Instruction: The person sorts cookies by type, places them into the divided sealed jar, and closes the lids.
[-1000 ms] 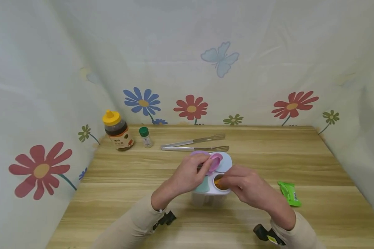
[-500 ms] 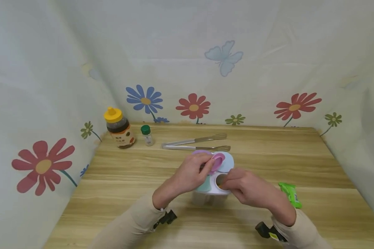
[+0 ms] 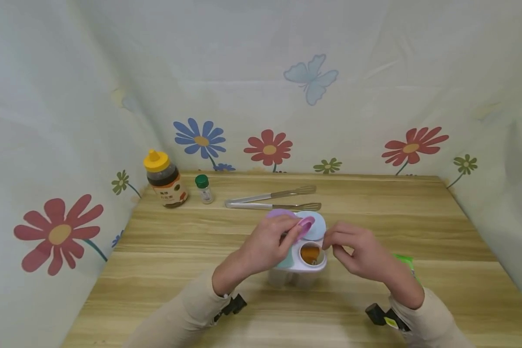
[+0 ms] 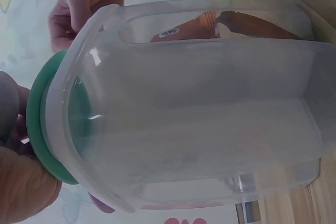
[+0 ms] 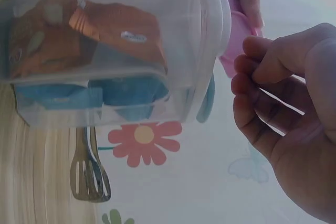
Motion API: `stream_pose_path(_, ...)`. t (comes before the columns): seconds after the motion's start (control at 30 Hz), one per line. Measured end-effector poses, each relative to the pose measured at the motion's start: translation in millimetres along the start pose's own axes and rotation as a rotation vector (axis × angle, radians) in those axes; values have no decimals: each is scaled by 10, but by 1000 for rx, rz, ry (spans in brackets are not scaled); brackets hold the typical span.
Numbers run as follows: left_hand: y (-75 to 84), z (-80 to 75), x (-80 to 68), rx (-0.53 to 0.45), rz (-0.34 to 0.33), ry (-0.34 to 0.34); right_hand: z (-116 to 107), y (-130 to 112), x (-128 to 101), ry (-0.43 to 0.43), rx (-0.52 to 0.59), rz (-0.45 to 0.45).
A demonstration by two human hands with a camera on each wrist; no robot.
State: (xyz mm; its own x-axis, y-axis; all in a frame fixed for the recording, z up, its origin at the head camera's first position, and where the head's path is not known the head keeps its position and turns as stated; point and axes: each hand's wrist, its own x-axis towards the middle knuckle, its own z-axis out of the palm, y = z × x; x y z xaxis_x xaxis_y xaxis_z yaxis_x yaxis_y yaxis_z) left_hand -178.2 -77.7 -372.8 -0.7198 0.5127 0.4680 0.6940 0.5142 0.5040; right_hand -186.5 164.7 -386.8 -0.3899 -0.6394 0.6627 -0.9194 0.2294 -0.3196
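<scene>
The wooden table (image 3: 417, 212) carries a clear plastic container (image 3: 297, 270) with four coloured lids, standing directly under the fingers of both hands. The left hand (image 3: 265, 244) rests on top of the container, and its curled fingers hold the pink lid (image 3: 305, 225) raised. The right hand (image 3: 358, 251) is just beside the open compartment, fingers loosely curled and gripping nothing. Beyond the fingertips lie metal tongs (image 3: 271, 201); far left of them stand a honey bottle (image 3: 163, 180) and a small green-capped jar (image 3: 204, 188).
</scene>
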Motion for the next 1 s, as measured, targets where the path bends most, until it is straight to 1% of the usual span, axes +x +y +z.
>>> stream_pose_path(0.1, 3, 7, -6, 11, 35, 11, -44, 18, -42, -14, -28, 80)
stream_pose_path(0.17, 13, 10, -10, 20, 44, 8, -66, 28, -69, -19, -52, 122)
stream_pose_path(0.27, 37, 11, -22, 35, 54, -12, -85, 51, -105, -19, -91, 153)
stream_pose_path(0.47, 92, 14, -53, 102, 77, -39, -113, 87, -159, -9, -157, 214)
stream_pose_path(0.67, 144, 17, -74, 190, 78, -96, -113, 115, -206, -31, -180, 287)
stream_pose_path(0.77, 165, 15, -73, 226, 90, -118, -100, 142, -230, -37, -179, 309)
stream_pose_path(0.83, 172, 18, -75, 247, 109, -120, -89, 161, -246, -39, -169, 320)
stream_pose_path(0.9, 176, 26, -84, 277, 146, -121, -76, 181, -262, -42, -154, 329)
stream_pose_path(1.0, 197, 37, -101, 371, 215, -136, -55, 217, -282, -46, -120, 333)
